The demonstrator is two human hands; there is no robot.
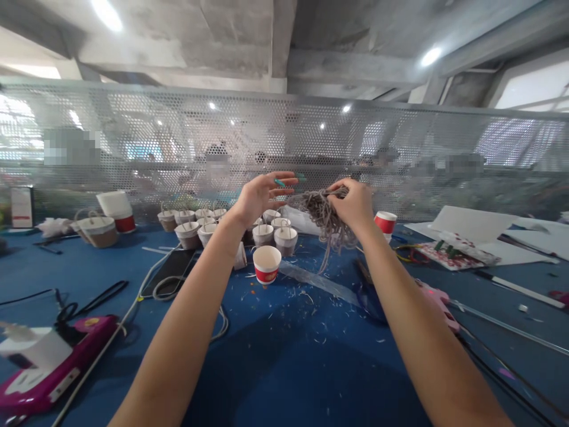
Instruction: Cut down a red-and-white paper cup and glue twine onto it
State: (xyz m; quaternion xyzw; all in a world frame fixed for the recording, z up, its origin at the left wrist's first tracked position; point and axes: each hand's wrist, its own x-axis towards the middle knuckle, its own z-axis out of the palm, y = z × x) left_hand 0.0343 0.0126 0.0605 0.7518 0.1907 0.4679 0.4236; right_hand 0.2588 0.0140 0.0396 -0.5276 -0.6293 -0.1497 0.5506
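Note:
Both my arms reach forward over a blue table (284, 350). My right hand (353, 204) is closed, pinching a tangled bundle of grey-brown twine (322, 216) that hangs down from its fingers. My left hand (262, 196) is raised beside the bundle with fingers stretched out and apart, a strand running from the twine toward its fingertips. Below the hands stands a white paper cup with a red band (267, 264).
Several small cups with twine handles (195, 228) cluster behind the left hand. Another red-banded cup (384, 223) stands at right. A pink glue gun (48, 370) lies near left, cables (178, 287) cross the table, white boards (471, 228) lie far right. A perforated metal screen (284, 148) backs the table.

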